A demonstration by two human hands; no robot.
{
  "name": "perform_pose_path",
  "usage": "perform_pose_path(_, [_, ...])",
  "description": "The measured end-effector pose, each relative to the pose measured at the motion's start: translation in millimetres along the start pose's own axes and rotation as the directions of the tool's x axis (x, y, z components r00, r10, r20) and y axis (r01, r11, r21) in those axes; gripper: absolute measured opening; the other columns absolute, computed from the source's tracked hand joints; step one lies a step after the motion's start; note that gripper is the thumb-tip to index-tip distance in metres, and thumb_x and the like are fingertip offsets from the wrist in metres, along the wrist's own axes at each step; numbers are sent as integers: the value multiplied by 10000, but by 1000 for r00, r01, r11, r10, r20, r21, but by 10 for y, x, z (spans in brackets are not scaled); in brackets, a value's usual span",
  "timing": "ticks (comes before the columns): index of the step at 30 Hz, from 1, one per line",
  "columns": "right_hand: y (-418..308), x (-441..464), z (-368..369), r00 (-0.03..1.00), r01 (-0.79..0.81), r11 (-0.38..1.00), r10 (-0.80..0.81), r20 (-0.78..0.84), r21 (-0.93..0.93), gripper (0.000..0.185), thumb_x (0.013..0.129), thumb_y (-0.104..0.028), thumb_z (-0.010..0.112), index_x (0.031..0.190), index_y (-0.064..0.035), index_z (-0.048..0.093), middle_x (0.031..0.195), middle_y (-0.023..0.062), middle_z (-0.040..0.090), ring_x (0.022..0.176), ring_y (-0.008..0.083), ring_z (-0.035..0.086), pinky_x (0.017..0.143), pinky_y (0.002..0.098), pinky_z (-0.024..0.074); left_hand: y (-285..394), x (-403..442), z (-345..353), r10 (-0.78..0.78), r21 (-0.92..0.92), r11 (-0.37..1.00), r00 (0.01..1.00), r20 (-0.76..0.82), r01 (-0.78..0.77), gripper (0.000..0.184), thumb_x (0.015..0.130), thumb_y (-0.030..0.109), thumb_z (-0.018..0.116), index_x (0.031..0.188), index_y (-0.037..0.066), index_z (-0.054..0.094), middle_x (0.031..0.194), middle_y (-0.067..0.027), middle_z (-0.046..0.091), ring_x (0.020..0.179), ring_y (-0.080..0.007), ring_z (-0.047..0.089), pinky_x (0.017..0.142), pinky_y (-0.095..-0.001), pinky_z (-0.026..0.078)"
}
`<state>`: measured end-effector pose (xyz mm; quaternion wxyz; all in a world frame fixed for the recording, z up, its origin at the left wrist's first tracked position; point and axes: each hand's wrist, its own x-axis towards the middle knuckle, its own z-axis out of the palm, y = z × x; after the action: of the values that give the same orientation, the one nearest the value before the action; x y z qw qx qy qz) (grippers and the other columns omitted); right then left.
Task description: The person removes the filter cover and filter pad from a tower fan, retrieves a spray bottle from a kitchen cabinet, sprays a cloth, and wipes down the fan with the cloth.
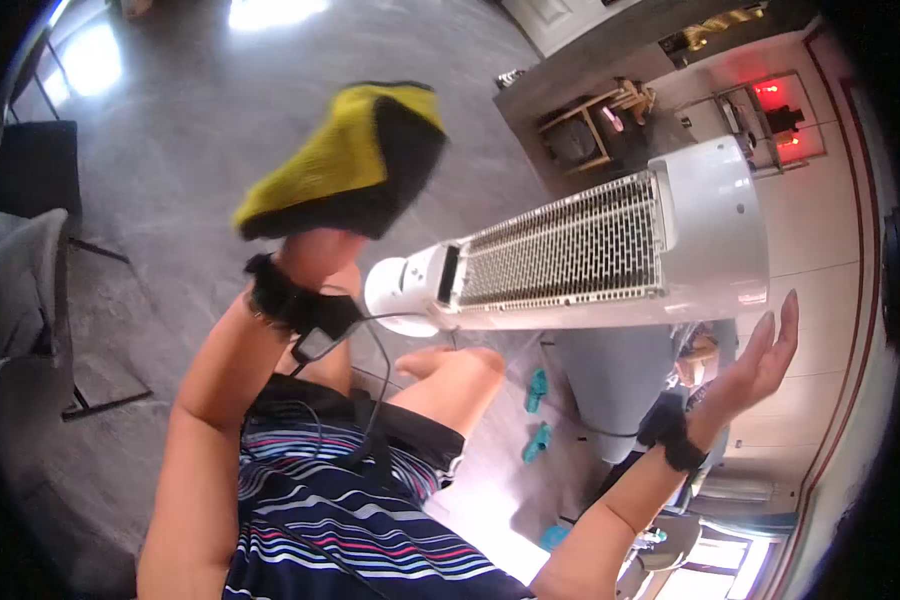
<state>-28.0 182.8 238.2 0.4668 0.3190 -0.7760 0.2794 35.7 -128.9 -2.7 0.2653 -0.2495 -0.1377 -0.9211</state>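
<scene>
1. A white appliance (530,260) is seen in the middle of the view, slanted, with its narrow end low and to the left and its broad end high and to the right.
2. Its long grille (560,245) is turned toward the camera; some panel details are shown on the narrow end.
3. The left hand (322,252) is largely covered by a yellow-and-black cloth (345,160), by which the fingers are hidden; how far they are opened, and whether the cloth is gripped or worn, cannot be told.
4. The cloth is held up over the grey floor (190,130), to the left of the appliance's grille and apart from it.
5. The right hand (750,372) is spread, fingers extended, with nothing grasped; it is placed just beside the broad end, and whether that end is touched cannot be told.
6. A black band is worn on each wrist.
7. Below the appliance, teal slippers (537,391) are seen on the floor, near a grey surface (605,375).
8. Grey chairs (25,275) are seen at the far left, well apart from the appliance.
</scene>
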Motion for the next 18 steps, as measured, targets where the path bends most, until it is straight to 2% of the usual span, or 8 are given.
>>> perform_pose_path(1, [180, 33, -67, 997, -76, 992, 77, 8, -104, 323, 907, -115, 445, 1186, 49, 454, 1221, 154, 486, 1160, 240, 430, 986, 378, 321, -256, 43, 59, -36, -388, 915, 979, 201, 113, 449, 922, 312, 421, 1261, 20, 392, 1286, -105, 426, 1197, -211, 400, 1050, -340, 261])
perform_pose_path(2, [372, 90, -118, 997, -76, 991, 79, 23, -109, 323, 907, -115, 445, 1186, 49, 454, 1221, 154, 486, 1160, 240, 430, 986, 378, 321, -452, 5, 140, -64, -94, 994, 997, -35, 60, 311, 927, 265, 422, 1110, 22, 486, 1096, -88, 522, 1008, -198, 512, 906, -325, 399])
perform_pose_path(9, [1105, 513, -258, 950, -206, 961, 241, 200, -182, 464, 950, -301, 334, 1273, 27, 396, 1300, 134, 421, 1220, 217, 365, 1029, 319, 238, -1957, -492, -234, -106, 625, 778, 994, 39, 59, 267, 904, 146, 455, 1136, 15, 475, 1062, -105, 541, 976, -207, 529, 823, -340, 429])
perform_pose_path(13, [1183, 580, -64, 877, -388, 917, 334, 345, 98, 495, 948, -350, 305, 1260, 15, 426, 1235, 119, 476, 1160, 203, 425, 983, 314, 311, -2013, -357, 639, 173, 955, 48, 944, 280, -292, 252, 875, 32, 464, 1118, -25, 502, 1124, -173, 508, 1051, -288, 475, 923, -344, 374])
perform_pose_path(15, [1199, 555, -68, 848, -489, 860, 428, 314, 147, 526, 919, -398, 368, 1223, 22, 462, 1137, 112, 530, 869, 178, 566, 724, 272, 470, -2370, -362, 725, 201, 944, 303, 977, 75, -134, 255, 849, -19, 502, 1103, -3, 519, 1095, -153, 522, 1026, -248, 491, 893, -334, 396])
perform_pose_path(16, [1193, 560, -67, 846, -487, 863, 428, 317, 136, 526, 919, -398, 368, 1223, 22, 462, 1137, 112, 530, 869, 178, 566, 724, 272, 470, -2682, -438, 579, -144, 324, 931, 985, -95, 167, 289, 879, 63, 488, 1166, 39, 471, 1140, -110, 506, 1051, -204, 485, 907, -315, 400])
perform_pose_path(17, [1177, 559, -71, 844, -502, 856, 453, 288, 126, 514, 917, -389, 372, 1197, 28, 480, 1060, 108, 555, 816, 176, 572, 703, 277, 473, -2901, -472, 530, -468, -547, 718, 880, 78, 430, 332, 909, 144, 474, 1230, 80, 422, 1186, -66, 491, 1075, -161, 478, 921, -295, 404])
perform_pose_path(18, [1169, 553, -74, 841, -517, 848, 478, 255, 117, 504, 914, -381, 376, 1172, 35, 498, 983, 104, 580, 763, 174, 577, 681, 281, 476, -2929, -393, 663, -473, -557, 709, 877, 78, 432, 332, 909, 144, 474, 1230, 80, 422, 1186, -66, 491, 1075, -161, 478, 921, -295, 404])
